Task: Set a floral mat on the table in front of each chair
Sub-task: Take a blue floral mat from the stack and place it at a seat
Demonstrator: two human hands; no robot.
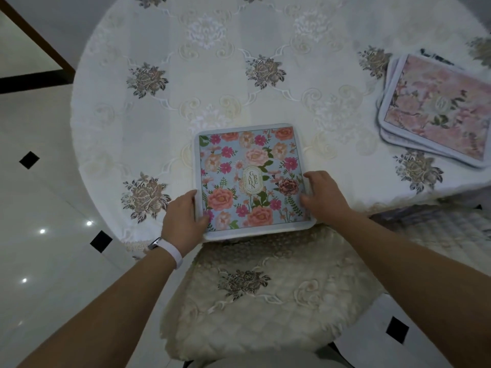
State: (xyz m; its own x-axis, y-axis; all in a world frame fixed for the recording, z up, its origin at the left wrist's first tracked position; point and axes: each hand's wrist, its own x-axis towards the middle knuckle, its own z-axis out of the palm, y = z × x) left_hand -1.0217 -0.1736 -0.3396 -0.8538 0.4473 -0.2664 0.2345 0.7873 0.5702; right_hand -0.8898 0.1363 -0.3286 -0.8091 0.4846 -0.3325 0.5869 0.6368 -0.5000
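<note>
Two hands frame one floral mat [251, 177] at the near edge of the table [164, 107], directly above the cushioned chair [265, 296], which is why it sits there: this is that chair's place. The left hand [183, 217] has its thumb laid on the mat's top by the near left corner, its fingers apparently tucked under the border, though the edge hides them. The right hand [325, 193] lies half curled against the right border, fingertips resting on the printed face, more pressing than pinching. Between the two hands the mat lies flat, its near border just overhanging the table rim, so a small push away from the fingers should settle it. Well beyond the right fingertips a stack of pink mats [435, 110] waits for other chairs.
</note>
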